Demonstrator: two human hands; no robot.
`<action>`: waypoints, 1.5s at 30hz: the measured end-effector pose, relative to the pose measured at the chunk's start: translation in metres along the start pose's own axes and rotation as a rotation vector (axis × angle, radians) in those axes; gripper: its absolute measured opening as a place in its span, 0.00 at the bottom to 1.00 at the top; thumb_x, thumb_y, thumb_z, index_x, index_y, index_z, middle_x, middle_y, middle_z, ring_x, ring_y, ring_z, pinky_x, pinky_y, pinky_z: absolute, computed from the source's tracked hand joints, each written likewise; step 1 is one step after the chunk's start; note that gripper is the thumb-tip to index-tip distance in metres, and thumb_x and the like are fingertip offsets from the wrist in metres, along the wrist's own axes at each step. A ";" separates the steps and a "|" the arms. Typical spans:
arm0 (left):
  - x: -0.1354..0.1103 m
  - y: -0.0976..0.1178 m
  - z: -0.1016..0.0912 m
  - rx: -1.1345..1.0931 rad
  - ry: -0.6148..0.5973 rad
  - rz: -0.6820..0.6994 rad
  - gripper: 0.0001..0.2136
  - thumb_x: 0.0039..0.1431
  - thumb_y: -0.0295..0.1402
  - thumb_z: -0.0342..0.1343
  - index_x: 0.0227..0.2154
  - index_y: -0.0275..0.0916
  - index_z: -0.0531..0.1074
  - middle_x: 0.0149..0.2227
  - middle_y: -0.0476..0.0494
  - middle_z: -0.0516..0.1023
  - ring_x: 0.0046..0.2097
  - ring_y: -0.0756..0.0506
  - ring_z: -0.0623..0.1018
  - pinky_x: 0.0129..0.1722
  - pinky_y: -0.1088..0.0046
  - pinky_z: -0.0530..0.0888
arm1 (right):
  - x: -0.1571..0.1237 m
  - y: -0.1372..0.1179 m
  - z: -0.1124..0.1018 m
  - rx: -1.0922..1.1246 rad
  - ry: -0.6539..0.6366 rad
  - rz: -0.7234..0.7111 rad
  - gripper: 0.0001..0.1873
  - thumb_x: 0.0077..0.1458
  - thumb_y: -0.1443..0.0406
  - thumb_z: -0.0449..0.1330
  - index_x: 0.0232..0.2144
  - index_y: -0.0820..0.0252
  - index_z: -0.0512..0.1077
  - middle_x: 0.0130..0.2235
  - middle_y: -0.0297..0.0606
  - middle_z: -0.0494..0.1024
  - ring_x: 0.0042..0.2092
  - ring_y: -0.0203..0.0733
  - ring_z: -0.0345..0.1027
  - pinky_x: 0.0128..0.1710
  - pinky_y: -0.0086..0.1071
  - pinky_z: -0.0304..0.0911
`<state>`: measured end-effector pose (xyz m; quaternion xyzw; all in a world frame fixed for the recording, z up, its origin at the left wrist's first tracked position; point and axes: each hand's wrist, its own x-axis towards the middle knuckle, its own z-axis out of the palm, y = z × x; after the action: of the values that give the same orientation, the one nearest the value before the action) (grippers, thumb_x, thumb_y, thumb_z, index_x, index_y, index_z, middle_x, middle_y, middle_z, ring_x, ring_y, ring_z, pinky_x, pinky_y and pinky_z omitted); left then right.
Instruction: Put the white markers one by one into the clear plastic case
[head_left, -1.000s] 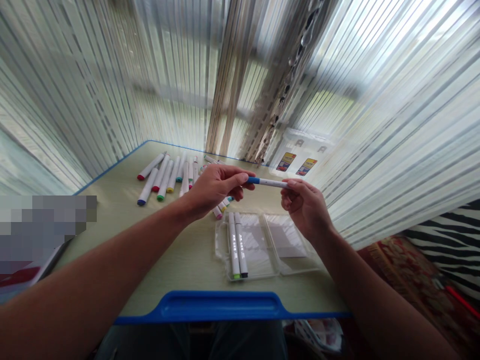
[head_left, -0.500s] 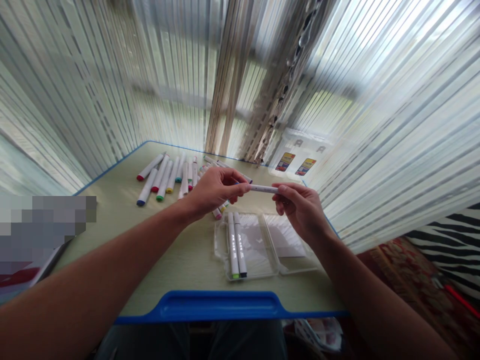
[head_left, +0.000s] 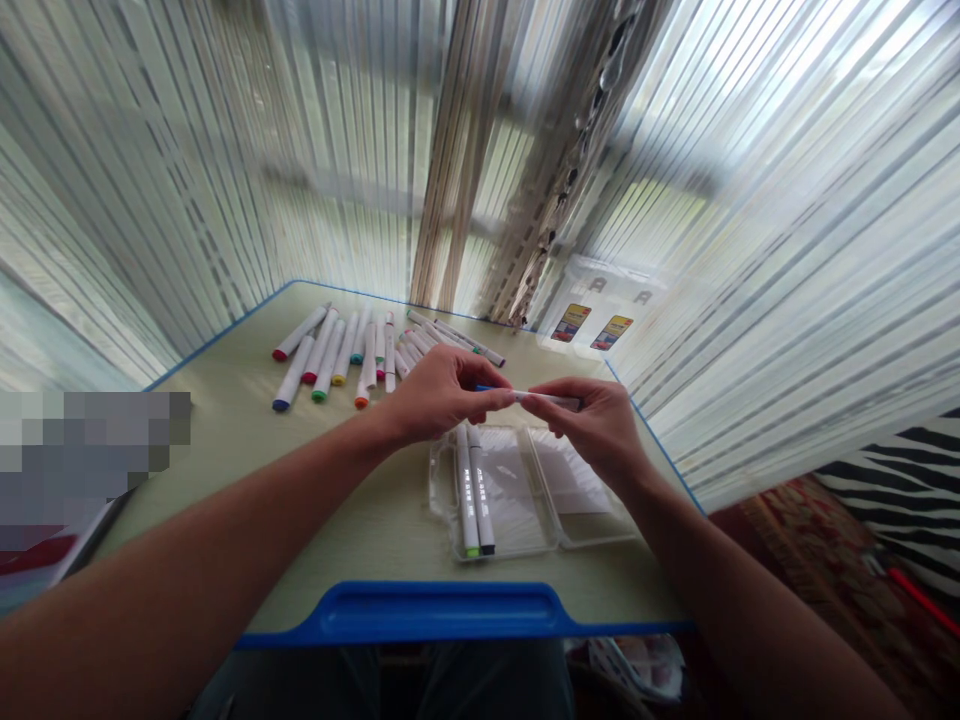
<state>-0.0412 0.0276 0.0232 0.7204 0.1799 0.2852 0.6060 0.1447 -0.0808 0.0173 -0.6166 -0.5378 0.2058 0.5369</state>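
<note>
Between both hands, above the table, is a white marker point(head_left: 551, 398) with a blue end showing. My left hand point(head_left: 442, 392) pinches it near the blue end, fingers closed. Gripping its white barrel from the other side, my right hand point(head_left: 589, 415) has its thumb and fingertips close to the left ones. Below lies an open clear plastic case point(head_left: 517, 500). In its left part rest two white markers side by side, one with a lime-green end point(head_left: 469, 500) and one with a black end point(head_left: 484, 500).
Several white markers point(head_left: 322, 355) with coloured ends lie at the table's far left and middle. A second clear container point(head_left: 592, 310) with two labels stands at the back right, by string curtains point(head_left: 337, 150). The table's front edge has a blue tray groove point(head_left: 442, 608).
My right hand has slid left along the marker, bringing the hands closer together. Both hands are slightly lower, and the marker's blue end now shows more clearly.
</note>
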 end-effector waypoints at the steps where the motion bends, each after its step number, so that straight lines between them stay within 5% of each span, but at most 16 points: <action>1: 0.000 0.000 0.001 -0.008 -0.025 0.004 0.10 0.53 0.33 0.69 0.33 0.30 0.82 0.23 0.47 0.76 0.23 0.53 0.72 0.24 0.79 0.69 | -0.001 -0.001 0.000 -0.036 -0.002 -0.017 0.13 0.42 0.58 0.76 0.27 0.61 0.84 0.19 0.34 0.75 0.20 0.32 0.61 0.18 0.27 0.55; 8: -0.001 -0.002 0.002 -0.002 -0.115 0.051 0.11 0.56 0.33 0.67 0.39 0.30 0.83 0.26 0.44 0.79 0.26 0.52 0.75 0.27 0.78 0.72 | -0.002 -0.003 -0.001 -0.109 0.039 -0.038 0.16 0.38 0.56 0.78 0.24 0.62 0.81 0.20 0.35 0.75 0.22 0.34 0.62 0.20 0.27 0.55; 19: 0.005 -0.007 -0.002 -0.032 0.135 0.015 0.07 0.62 0.30 0.59 0.37 0.30 0.79 0.30 0.44 0.78 0.25 0.53 0.75 0.25 0.77 0.72 | 0.002 -0.002 0.000 0.247 -0.033 0.037 0.12 0.48 0.60 0.74 0.33 0.61 0.84 0.25 0.36 0.79 0.21 0.30 0.62 0.19 0.27 0.57; 33: 0.008 -0.006 -0.006 -0.325 0.172 -0.030 0.08 0.66 0.28 0.53 0.33 0.32 0.75 0.23 0.49 0.72 0.22 0.53 0.73 0.22 0.77 0.71 | 0.002 -0.012 -0.004 0.599 -0.123 0.106 0.13 0.52 0.62 0.66 0.38 0.60 0.84 0.33 0.44 0.86 0.19 0.34 0.66 0.17 0.29 0.57; 45: 0.006 -0.007 -0.006 -0.282 0.087 0.053 0.10 0.65 0.34 0.60 0.41 0.30 0.78 0.31 0.42 0.81 0.24 0.53 0.75 0.25 0.76 0.73 | 0.007 -0.006 -0.005 0.526 0.068 0.081 0.08 0.51 0.64 0.69 0.34 0.62 0.83 0.28 0.40 0.84 0.16 0.30 0.65 0.15 0.25 0.57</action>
<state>-0.0393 0.0372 0.0182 0.6196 0.1452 0.3545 0.6850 0.1487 -0.0776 0.0272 -0.4834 -0.4225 0.3387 0.6878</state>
